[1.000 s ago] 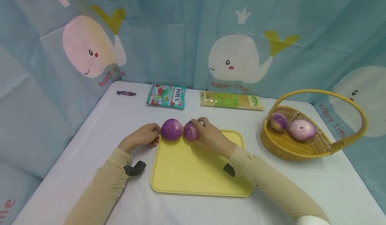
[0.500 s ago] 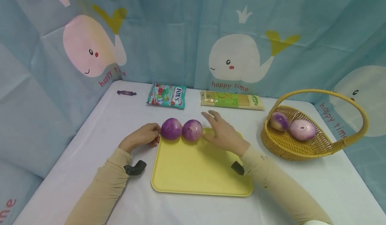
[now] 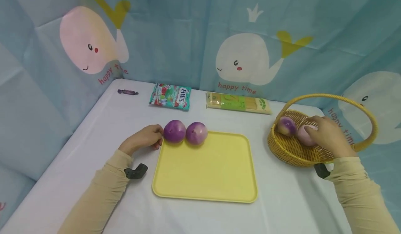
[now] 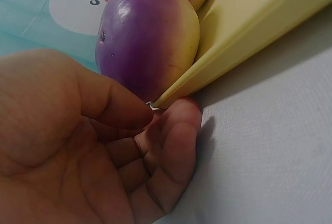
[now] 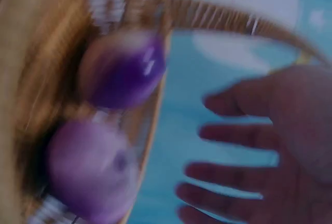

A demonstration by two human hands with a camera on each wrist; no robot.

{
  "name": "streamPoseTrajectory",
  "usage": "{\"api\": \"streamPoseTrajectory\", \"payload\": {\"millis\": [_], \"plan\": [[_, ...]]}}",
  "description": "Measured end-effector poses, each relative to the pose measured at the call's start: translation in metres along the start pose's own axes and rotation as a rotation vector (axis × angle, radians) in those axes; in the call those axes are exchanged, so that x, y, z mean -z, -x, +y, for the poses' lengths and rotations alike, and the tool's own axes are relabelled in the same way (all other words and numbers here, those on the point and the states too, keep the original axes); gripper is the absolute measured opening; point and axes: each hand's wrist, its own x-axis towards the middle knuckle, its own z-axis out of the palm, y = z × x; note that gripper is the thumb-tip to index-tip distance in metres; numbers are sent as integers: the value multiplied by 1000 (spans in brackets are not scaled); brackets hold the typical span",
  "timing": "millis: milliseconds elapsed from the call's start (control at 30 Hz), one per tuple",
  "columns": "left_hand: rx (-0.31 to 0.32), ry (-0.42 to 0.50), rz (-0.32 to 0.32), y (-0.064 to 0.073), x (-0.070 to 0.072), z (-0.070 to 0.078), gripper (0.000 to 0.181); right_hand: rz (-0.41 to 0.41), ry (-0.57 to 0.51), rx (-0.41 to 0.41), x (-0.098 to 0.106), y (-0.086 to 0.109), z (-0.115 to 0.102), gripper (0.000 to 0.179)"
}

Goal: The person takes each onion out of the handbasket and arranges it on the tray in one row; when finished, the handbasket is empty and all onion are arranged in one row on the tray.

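Note:
My left hand (image 3: 145, 137) is at the far left corner of a yellow tray (image 3: 205, 171). In the left wrist view its thumb and curled fingers (image 4: 176, 146) pinch the tray's corner. Two purple turnips, a left one (image 3: 174, 131) and a right one (image 3: 196, 133), sit side by side along the tray's far edge. My right hand (image 3: 329, 136) reaches over the wicker basket (image 3: 282, 154), partly covering a pale turnip (image 3: 304, 136). The right wrist view, blurred, has its fingers (image 5: 233, 136) spread and apart from the turnips. A purple-and-yellow turnip (image 3: 286, 126) lies beside the pale one.
Along the table's back lie a wrapped candy (image 3: 127, 92), a teal candy bag (image 3: 170, 96) and a long noodle pack (image 3: 238, 102). The basket's tall handle (image 3: 332, 96) arches over its opening. A blue whale-print curtain (image 3: 175, 35) stands behind the table.
My right hand has let go of the right turnip on the tray and moved right, over the basket. My left hand has stayed at the tray's corner. The head view has shifted slightly.

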Motion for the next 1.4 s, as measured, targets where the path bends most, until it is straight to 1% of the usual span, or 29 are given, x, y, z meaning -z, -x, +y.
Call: {"api": "streamPoseTrajectory", "payload": {"millis": [100,167,233,300,367,433,667,733,833,867,933,1000,1067,1100,1167,1200,1233,1300,1333,1400], "plan": [[7,14,-2,1,0,-1,31,-153,11,34,-3,0,21,57],[5,18,-5,2,0,-1,31,-192,36,67,-8,0,29,59],[7,24,-6,3,-1,-1,31,-190,60,98,-13,0,34,62],[3,24,-7,3,-1,-1,31,-161,96,109,-16,0,38,64],[7,27,-4,3,0,-1,31,-138,102,103,-17,0,40,69],[7,27,-5,2,0,-2,31,-134,100,89,-17,0,40,72],[4,16,-11,0,-2,-1,30,-82,137,49,-24,2,43,70],[6,13,-10,-1,-3,0,29,-90,119,47,-26,4,44,68],[12,8,-11,-1,-3,1,29,-102,58,36,-25,9,43,69],[15,6,-13,-1,-3,1,29,-103,36,20,-23,13,41,70],[15,5,-20,-1,-3,2,29,-58,8,-16,-16,22,33,70],[8,3,-24,-1,-2,3,30,13,-16,-53,-5,34,19,71],[2,-1,-23,0,0,5,30,101,-39,-63,6,43,-1,70],[0,-1,-21,0,1,5,30,152,-48,-50,9,46,-12,68],[1,-3,-13,0,3,5,30,230,-84,13,12,48,-37,64],[3,-3,-9,0,4,5,30,265,-102,69,10,47,-50,62],[4,-5,-8,1,4,5,31,282,-115,120,6,45,-63,60],[8,0,-10,1,3,5,32,289,-126,234,-9,39,-86,58],[9,3,-11,2,2,4,31,277,-126,294,-18,35,-96,58],[8,6,-16,3,-1,4,31,225,-119,396,-39,27,-111,58]]}}
